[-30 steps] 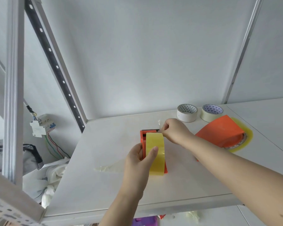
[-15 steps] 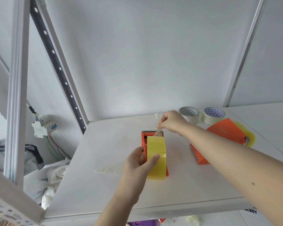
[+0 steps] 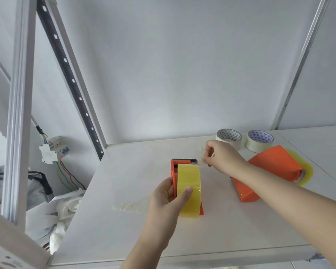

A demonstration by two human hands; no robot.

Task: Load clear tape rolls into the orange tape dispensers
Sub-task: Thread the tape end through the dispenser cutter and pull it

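Note:
An orange tape dispenser stands upright mid-shelf with a yellowish clear tape roll seated in it. My left hand grips the dispenser and roll from the near side, thumb on the roll's face. Just right of the toothed blade, my right hand pinches the free end of the tape, stretched off the front of the dispenser. A second orange dispenser lies on its side to the right, a clear roll showing at its far end.
Two rolls of masking tape lie flat at the back of the white shelf. A crumpled strip of used tape lies left of my left hand. Metal uprights stand at left; a breaker with wires hangs beyond.
My right hand has shifted right and slightly up from the blade, drawing the tape end out sideways. The left hand keeps its grip. The view has tilted a little.

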